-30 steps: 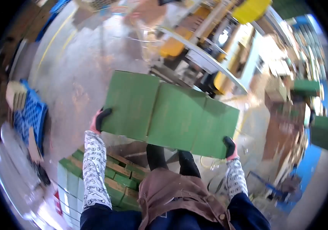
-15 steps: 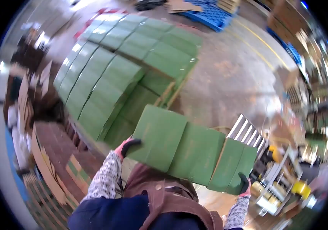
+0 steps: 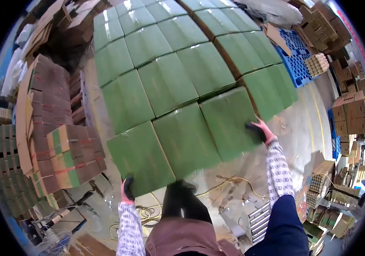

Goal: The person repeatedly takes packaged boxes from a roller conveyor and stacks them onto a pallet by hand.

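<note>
A row of three green cardboard boxes spans the space between my hands: a left box (image 3: 141, 158), a middle box (image 3: 186, 140) and a right box (image 3: 228, 121). My left hand (image 3: 127, 189), in a pink and black glove, grips the near outer corner of the left box. At the far end, my gloved right hand (image 3: 262, 131) presses against the side of the right box. The row lies against the near edge of a large stack of green boxes (image 3: 165, 81), roughly level with its top. What supports the row underneath is hidden.
Brown cartons (image 3: 69, 155) stand at the left. A yellow cable (image 3: 244, 190) winds over the floor near my feet, beside a roller conveyor (image 3: 260, 222). A blue pallet (image 3: 295, 57) with egg trays (image 3: 317, 65) lies at the back right.
My view has turned toward the stack. The row of boxes between my hands has moved from in front of my body to the stack's near edge; both hands still hold its ends.
</note>
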The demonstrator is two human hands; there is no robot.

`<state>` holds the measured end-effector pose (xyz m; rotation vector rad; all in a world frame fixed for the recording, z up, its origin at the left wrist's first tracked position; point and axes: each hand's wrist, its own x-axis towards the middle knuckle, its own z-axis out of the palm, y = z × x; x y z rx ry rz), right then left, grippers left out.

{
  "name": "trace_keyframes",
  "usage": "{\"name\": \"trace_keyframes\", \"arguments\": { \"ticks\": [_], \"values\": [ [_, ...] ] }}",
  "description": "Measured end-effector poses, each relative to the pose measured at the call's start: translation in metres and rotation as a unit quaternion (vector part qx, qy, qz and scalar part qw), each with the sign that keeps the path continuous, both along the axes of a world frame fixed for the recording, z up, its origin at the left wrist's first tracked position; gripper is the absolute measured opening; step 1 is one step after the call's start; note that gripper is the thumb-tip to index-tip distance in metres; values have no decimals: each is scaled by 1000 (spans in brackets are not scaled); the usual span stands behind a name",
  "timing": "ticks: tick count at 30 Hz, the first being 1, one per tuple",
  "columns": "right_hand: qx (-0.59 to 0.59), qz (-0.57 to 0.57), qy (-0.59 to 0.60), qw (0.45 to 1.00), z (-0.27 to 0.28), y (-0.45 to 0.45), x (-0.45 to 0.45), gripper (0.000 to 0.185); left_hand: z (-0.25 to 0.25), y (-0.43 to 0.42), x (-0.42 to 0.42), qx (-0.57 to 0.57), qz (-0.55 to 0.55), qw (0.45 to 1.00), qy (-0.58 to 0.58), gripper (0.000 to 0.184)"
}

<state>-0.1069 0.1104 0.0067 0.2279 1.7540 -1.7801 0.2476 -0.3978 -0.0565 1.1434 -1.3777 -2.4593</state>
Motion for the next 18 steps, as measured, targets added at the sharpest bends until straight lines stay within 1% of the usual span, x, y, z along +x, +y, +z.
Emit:
{"name": "trace_keyframes", "arguments": {
  "ticks": [1, 2, 3, 4, 5, 6, 7, 8, 9, 10, 11, 12, 13, 14, 15, 16, 17, 18],
  "values": [
    [110, 7, 68, 992, -42, -4, -24, 53, -60, -6, 5, -103, -29, 994, -17, 32],
    [216, 13, 131, 967, -75, -6, -37, 54, -94, -12, 14, -205, -66, 976, -35, 35],
    [207, 12, 157, 965, -85, -4, -36, 55, -53, 8, -18, -112, 24, 992, -57, 41],
    [198, 10, 188, 962, -90, -4, -38, 55, -36, 10, -37, -81, 8, 995, -60, 41],
    [234, 59, 271, 932, -111, 13, -34, 55, -20, 14, -43, -49, -7, 997, -67, 42],
    [312, 49, 286, 905, -100, 8, -22, 57, -6, 17, -47, -17, -23, 997, -72, 42],
    [387, 36, 305, 870, -90, -3, -15, 60, 5, 19, -57, 44, -3, 997, -65, 43],
    [458, 20, 322, 828, -80, -16, -10, 62, 2, 17, -60, 24, -6, 997, -68, 43],
    [547, 1, 379, 746, -78, -20, -2, 65, -8, 14, -58, 3, -8, 998, -69, 43],
    [549, -73, 398, 732, -44, -42, 19, 64, -11, 11, -52, -18, -10, 997, -75, 44],
    [517, -170, 416, 728, -35, -49, 46, 65, -9, 13, -53, -33, -13, 996, -77, 45],
    [489, -263, 389, 735, -42, -51, 84, 63, -13, 12, -54, -30, -12, 997, -74, 45],
    [258, -442, 306, 803, -73, -51, 122, 57, -18, 10, -51, -28, -10, 997, -73, 45],
    [116, -509, 149, 840, -93, -67, 167, 52, -22, 9, -49, -27, -9, 997, -72, 45],
    [-22, -589, -13, 808, -110, -84, 211, 52, -25, 6, -46, -9, -5, 996, -85, 43],
    [-126, -598, -155, 776, -129, -103, 243, 51, -27, 2, -40, -19, -18, 996, -91, 42],
    [-256, -579, -220, 742, -149, -129, 260, 51, -31, 0, -37, -28, -28, 995, -92, 42],
    [-435, -563, -243, 660, -167, -155, 263, 50, -35, -1, -40, -37, -37, 994, -93, 43]
  ]
}}
